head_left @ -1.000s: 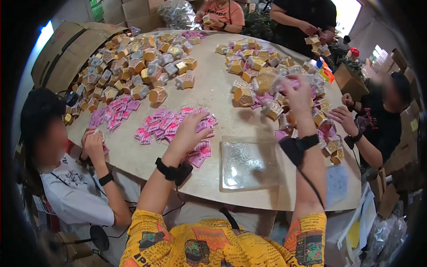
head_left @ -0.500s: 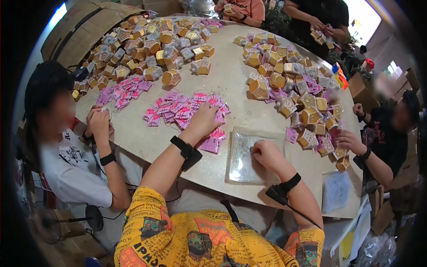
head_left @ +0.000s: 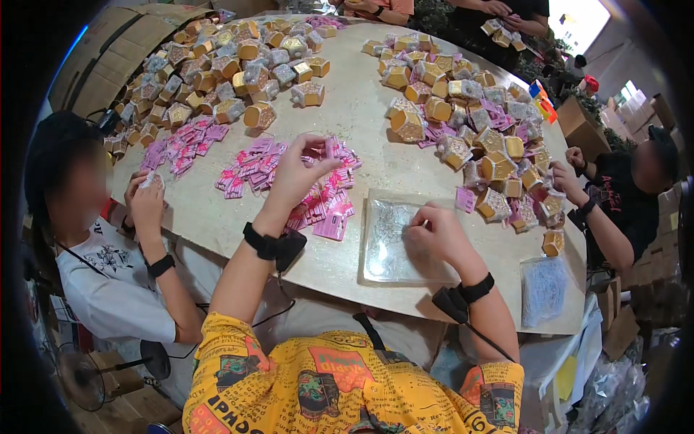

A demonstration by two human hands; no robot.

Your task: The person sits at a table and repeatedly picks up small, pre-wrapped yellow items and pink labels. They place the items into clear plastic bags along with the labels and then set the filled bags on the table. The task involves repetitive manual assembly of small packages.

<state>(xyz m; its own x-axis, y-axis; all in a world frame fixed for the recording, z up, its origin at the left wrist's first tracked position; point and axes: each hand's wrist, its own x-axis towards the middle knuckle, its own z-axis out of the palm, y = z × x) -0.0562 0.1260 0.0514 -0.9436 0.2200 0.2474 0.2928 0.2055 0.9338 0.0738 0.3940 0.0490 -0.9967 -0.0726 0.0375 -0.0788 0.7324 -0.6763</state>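
Observation:
My left hand is raised just over a pile of pink printed tags in front of me. Between its thumb and fingers a single pink tag stands on edge. My right hand hovers at a shallow clear tray, which holds a tangle of thin, see-through loops. Its fingertips are pinched together; whatever they grip is too fine to make out.
Heaps of gold and silver wrapped ornaments cover the far left; others lie at right among pink tags. A bag of clear strands sits at the right edge. Co-workers handle pieces around the table.
My left hand has lifted from the pink pile with a tag in its fingers. My right hand stays at the tray, its fingers pinched. The whole view has shifted slightly.

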